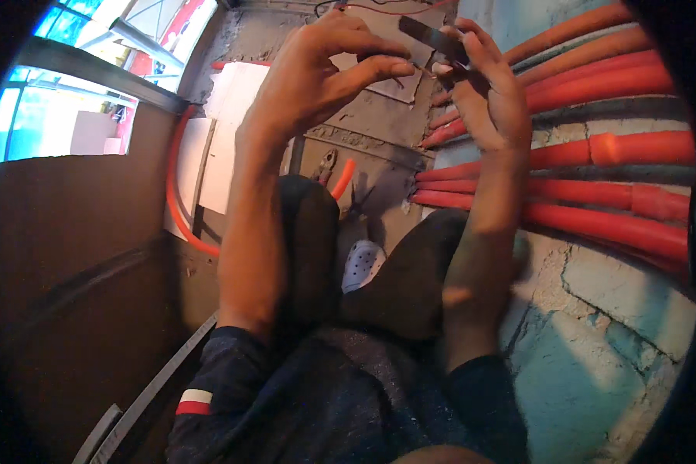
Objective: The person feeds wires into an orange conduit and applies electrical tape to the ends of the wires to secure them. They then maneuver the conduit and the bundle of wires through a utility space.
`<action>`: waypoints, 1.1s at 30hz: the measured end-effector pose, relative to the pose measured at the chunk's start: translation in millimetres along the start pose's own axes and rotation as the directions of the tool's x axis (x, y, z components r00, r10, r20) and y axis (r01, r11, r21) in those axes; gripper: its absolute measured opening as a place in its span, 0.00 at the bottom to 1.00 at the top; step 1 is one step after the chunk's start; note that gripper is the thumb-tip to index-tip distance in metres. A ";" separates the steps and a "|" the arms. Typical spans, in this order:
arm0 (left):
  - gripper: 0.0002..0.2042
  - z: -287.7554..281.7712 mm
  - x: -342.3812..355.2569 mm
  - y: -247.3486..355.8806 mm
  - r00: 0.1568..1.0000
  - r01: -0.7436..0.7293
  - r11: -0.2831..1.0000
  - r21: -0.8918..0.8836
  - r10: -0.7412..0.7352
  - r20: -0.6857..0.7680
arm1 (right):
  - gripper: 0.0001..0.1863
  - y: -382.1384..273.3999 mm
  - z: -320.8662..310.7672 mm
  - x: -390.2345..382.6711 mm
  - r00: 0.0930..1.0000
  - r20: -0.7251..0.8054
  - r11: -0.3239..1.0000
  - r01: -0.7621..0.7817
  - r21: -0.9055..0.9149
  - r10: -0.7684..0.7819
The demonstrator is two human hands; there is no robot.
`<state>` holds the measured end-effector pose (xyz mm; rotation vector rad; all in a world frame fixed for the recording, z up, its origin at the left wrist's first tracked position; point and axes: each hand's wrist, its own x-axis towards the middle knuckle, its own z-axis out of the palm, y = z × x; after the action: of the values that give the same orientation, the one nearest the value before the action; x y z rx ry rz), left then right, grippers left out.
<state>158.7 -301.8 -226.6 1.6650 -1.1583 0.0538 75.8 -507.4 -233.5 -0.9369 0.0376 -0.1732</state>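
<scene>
Both my hands are raised close together at the top middle of the head view. My left hand (pixel 313 73) is closed, its thumb and forefinger pinching what looks like a thin wire (pixel 424 71), which spans the small gap toward the other hand. In the fingers of my right hand (pixel 489 97) is a dark, flat, blade-like tool (pixel 433 40), its free end pointing up and left. A small pale bit shows at the right fingertips; what it is I cannot make out. Below the hands, pliers (pixel 327 165) lie on the floor beyond my knees.
Several red and orange conduit pipes (pixel 603 151) run along the cracked wall (pixel 626 294) on the right. A short orange pipe piece (pixel 343 179) lies beside the pliers. At left are a bent orange pipe (pixel 173 182), pale boards (pixel 228 139), a brown panel (pixel 69 232) and a window opening.
</scene>
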 end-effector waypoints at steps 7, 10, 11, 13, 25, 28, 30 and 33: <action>0.08 12.1 4.1 -2.3 0.943 0.051 0.998 -0.028 -0.057 -0.329 | 0.08 -0.6 27.9 -12.1 0.960 0.017 0.642 0.199 -0.740 -0.278; 0.07 17.5 7.5 2.6 0.916 0.109 0.976 -0.188 -0.171 -0.362 | 0.09 19.5 45.2 -4.4 0.901 0.113 0.589 0.363 -0.721 -0.418; 0.07 16.7 6.2 4.6 0.917 0.111 0.975 -0.190 -0.175 -0.359 | 0.09 26.1 51.4 -3.7 0.903 0.109 0.590 0.359 -0.723 -0.417; 0.07 14.3 5.8 11.7 0.858 0.283 0.922 -0.266 -0.367 -0.359 | 0.11 34.9 61.3 -2.5 0.863 -0.019 0.669 0.377 -0.640 -0.505; 0.07 17.7 3.8 9.9 0.925 0.120 0.976 -0.183 -0.177 -0.335 | 0.06 23.1 62.4 -12.0 0.729 -0.034 0.468 0.403 -0.786 -0.684; 0.07 20.2 6.5 7.6 0.948 0.034 0.955 -0.296 -0.124 -0.293 | 0.06 19.2 60.2 -11.8 0.739 -0.062 0.548 0.437 -0.713 -0.670; 0.07 26.2 6.7 9.0 0.937 0.026 0.938 -0.345 -0.143 -0.318 | 0.06 17.4 53.6 -9.8 0.733 -0.024 0.506 0.445 -0.739 -0.679; 0.08 26.0 5.6 12.8 0.931 0.044 0.935 -0.353 -0.167 -0.326 | 0.06 15.9 51.7 -9.9 0.729 0.022 0.465 0.460 -0.756 -0.685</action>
<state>140.2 -324.8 -225.9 1.3392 -0.7539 0.0740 73.7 -455.3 -216.1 -1.7124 0.0533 -1.0197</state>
